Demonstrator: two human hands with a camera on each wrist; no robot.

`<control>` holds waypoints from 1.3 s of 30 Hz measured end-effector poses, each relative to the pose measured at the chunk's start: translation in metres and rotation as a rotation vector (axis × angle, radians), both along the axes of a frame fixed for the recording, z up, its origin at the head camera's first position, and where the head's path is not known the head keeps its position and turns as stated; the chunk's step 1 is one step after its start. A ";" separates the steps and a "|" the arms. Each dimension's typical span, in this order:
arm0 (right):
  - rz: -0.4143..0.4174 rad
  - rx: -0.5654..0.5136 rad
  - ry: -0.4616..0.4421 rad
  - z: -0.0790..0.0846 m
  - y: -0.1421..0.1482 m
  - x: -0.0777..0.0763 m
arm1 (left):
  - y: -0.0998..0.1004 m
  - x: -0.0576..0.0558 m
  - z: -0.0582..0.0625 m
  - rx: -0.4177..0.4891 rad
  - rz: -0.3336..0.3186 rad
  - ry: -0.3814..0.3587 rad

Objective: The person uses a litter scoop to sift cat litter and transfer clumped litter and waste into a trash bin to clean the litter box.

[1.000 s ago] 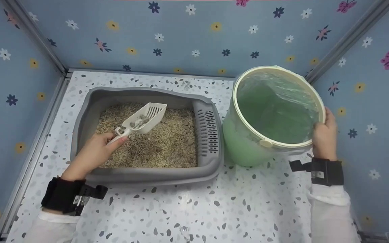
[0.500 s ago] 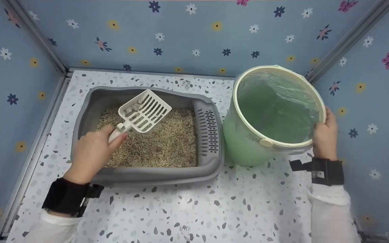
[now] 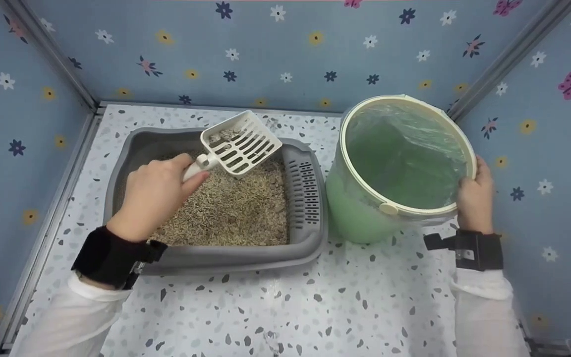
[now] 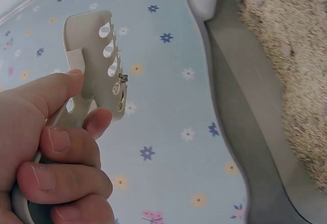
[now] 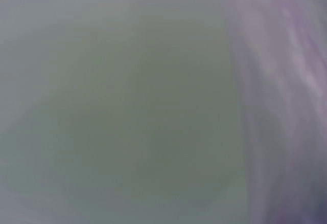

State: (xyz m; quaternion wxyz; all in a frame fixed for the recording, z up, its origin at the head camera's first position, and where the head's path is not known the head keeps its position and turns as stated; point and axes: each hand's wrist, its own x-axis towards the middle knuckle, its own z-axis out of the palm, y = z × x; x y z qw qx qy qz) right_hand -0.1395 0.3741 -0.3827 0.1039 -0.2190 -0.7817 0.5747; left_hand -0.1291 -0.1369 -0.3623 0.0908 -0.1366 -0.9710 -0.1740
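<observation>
My left hand (image 3: 156,193) grips the handle of a white slotted litter scoop (image 3: 246,153), held above the grey litter box (image 3: 236,258). A few pale clumps (image 3: 226,135) lie in the scoop, towards its far left side. In the left wrist view, fingers curl round the handle and the thumb presses near the scoop's neck. Brown, grainy litter (image 3: 236,213) covers the box floor. On the right, my right hand (image 3: 475,198) holds the cream rim of a green bin (image 3: 360,218), which tilts towards me. A clear plastic bag lines it. The right wrist view is a blur of green and plastic.
The bin stands close against the box's slotted right end (image 3: 308,193). Blue flowered panels (image 3: 285,54) close in the back and both sides, with grey metal strips at the corners. Beneath everything is a white speckled tabletop (image 3: 265,307).
My left hand has lifted the scoop up and to the right, away from the litter, and its slotted bed has turned to face the camera. The right hand and bin have stayed in place.
</observation>
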 end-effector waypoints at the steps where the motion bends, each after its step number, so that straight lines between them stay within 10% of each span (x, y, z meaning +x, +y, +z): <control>1: -0.001 0.002 -0.004 0.000 0.000 0.000 | 0.004 -0.002 0.004 -0.001 -0.001 -0.007; 11: -0.005 0.012 -0.024 0.002 0.001 -0.003 | 0.072 -0.035 0.038 -0.043 -0.093 -0.079; 18: -0.002 0.026 -0.035 0.000 0.002 -0.004 | 0.140 -0.049 0.054 -0.254 -0.165 -0.006; 27: -0.007 0.003 -0.015 0.000 0.001 -0.003 | 0.194 -0.047 0.040 -0.335 -0.275 0.376; 35: -0.009 -0.010 0.005 -0.001 0.001 -0.002 | 0.198 -0.046 0.009 -0.551 -0.329 0.879; 39: -0.012 -0.014 0.019 0.000 0.001 -0.002 | 0.196 -0.046 0.001 -0.541 -0.302 1.014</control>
